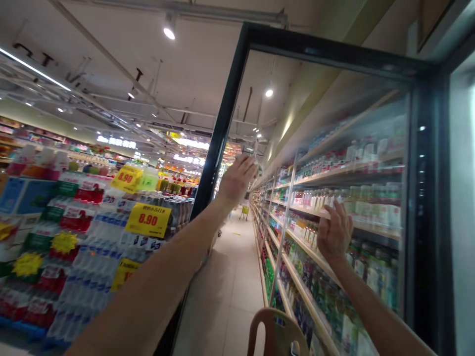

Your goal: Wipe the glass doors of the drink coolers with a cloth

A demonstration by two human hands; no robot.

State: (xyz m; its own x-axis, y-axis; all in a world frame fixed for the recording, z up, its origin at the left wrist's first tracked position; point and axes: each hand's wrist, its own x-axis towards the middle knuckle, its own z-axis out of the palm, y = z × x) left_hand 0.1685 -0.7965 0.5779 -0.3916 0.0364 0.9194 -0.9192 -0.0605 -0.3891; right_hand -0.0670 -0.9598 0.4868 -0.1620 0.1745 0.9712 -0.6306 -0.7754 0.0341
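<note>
A black-framed glass cooler door (222, 123) stands swung open in front of me. My left hand (237, 179) reaches up to the glass near the door's left edge, its fingers closed over a small white cloth (251, 161) pressed against the pane. My right hand (335, 231) lies flat on the glass lower and to the right, fingers spread and holding nothing. Through the pane I see cooler shelves (326, 173) filled with bottled drinks.
Stacked packs of bottled water with yellow 8.90 price signs (147, 220) fill the left side. A tiled aisle (233, 267) runs ahead, with a yellow cart (244, 210) far down it. A tan plastic chair back (276, 329) rises at the bottom edge.
</note>
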